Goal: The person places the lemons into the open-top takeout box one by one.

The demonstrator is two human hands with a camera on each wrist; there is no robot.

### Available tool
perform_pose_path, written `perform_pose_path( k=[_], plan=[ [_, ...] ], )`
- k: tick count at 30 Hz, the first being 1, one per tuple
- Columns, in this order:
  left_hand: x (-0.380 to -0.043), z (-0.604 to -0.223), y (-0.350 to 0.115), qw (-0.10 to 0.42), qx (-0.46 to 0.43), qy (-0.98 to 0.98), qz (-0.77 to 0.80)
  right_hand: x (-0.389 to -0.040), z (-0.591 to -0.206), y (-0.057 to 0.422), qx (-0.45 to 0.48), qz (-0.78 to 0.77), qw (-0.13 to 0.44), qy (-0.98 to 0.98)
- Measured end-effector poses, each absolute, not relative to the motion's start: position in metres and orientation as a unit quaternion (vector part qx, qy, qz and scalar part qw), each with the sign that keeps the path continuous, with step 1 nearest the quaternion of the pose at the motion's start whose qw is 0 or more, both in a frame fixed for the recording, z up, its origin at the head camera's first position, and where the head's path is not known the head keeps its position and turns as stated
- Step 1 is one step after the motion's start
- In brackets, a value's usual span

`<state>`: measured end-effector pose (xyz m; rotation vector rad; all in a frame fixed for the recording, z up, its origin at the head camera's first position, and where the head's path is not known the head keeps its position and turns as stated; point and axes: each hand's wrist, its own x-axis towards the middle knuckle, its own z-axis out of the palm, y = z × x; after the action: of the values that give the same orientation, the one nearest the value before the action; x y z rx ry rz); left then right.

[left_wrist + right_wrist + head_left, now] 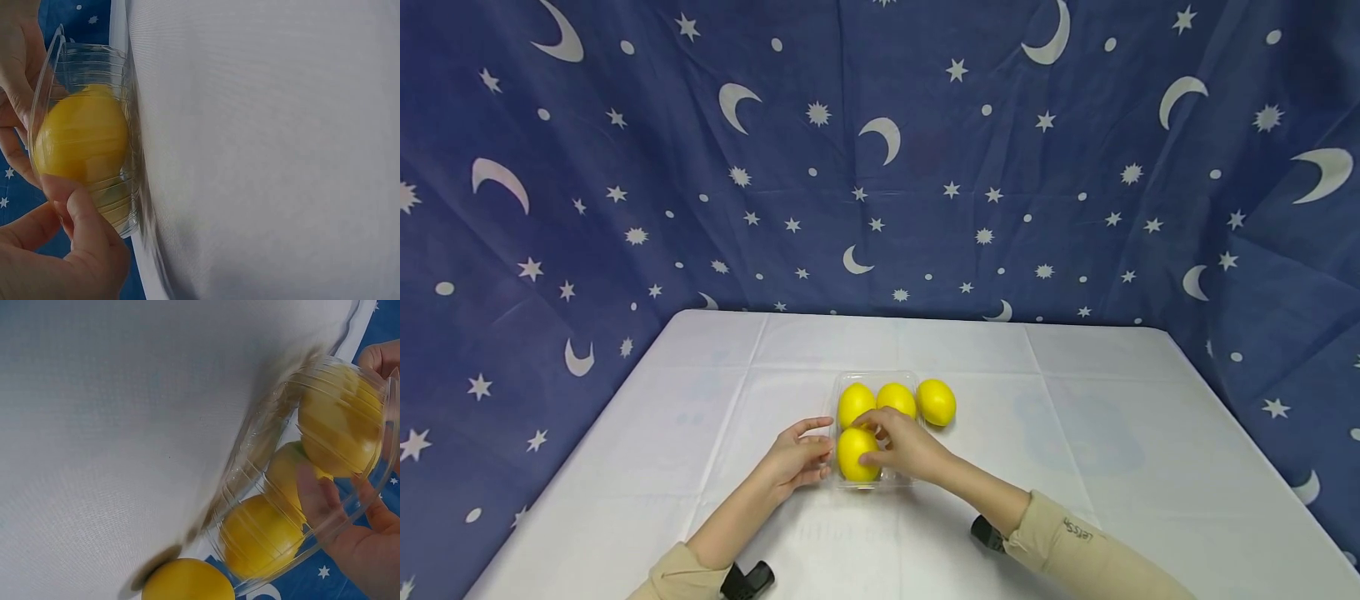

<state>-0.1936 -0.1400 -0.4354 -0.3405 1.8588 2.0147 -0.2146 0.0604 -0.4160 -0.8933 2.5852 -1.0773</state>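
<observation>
A clear plastic container [898,481] sits on the white-covered table with yellow lemons in it. Two of them, a back-left lemon [855,403] and a back-right lemon [897,398], lie along its far side. My right hand [907,443] reaches into it and grips the front-left lemon [857,455] between thumb and fingers. At the container's left edge, my left hand [797,458] has its fingertips on the rim, thumb and finger pinching there in the left wrist view. Through the clear wall, the gripped lemon [87,134] shows low inside the container.
Outside the container, a loose lemon [936,402] lies on the table [1075,433] against its right side. Behind the table hangs a dark blue cloth [925,167] with moons and stars. Both wrists carry small black cameras [748,579].
</observation>
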Motion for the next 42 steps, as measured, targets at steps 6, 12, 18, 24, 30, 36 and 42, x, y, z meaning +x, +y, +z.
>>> perform_pose_path(
  k=[6,12,18,24,30,36,42],
  plan=[
    [-0.194,-0.435,-0.139,0.185,-0.122,0.660,0.718,-0.215,-0.412,0.064,-0.302,-0.376,0.088,0.872],
    [-0.193,-0.434,-0.139,0.188,-0.119,0.657,0.720,-0.214,-0.408,0.068,-0.288,-0.408,0.083,0.863],
    [-0.192,-0.434,-0.139,0.187,-0.118,0.658,0.720,-0.212,-0.407,0.073,-0.271,-0.434,0.081,0.856],
    [-0.193,-0.436,-0.139,0.185,-0.118,0.659,0.719,-0.212,-0.404,0.081,-0.259,-0.437,0.058,0.860],
    [-0.194,-0.438,-0.140,0.189,-0.116,0.661,0.717,-0.214,-0.404,0.090,-0.235,-0.439,0.051,0.866],
    [-0.194,-0.439,-0.140,0.192,-0.114,0.664,0.714,-0.219,-0.401,0.102,-0.224,-0.442,0.026,0.868],
    [-0.194,-0.439,-0.139,0.186,-0.119,0.667,0.711,-0.228,-0.396,0.114,-0.202,-0.440,0.010,0.875]
  ],
)
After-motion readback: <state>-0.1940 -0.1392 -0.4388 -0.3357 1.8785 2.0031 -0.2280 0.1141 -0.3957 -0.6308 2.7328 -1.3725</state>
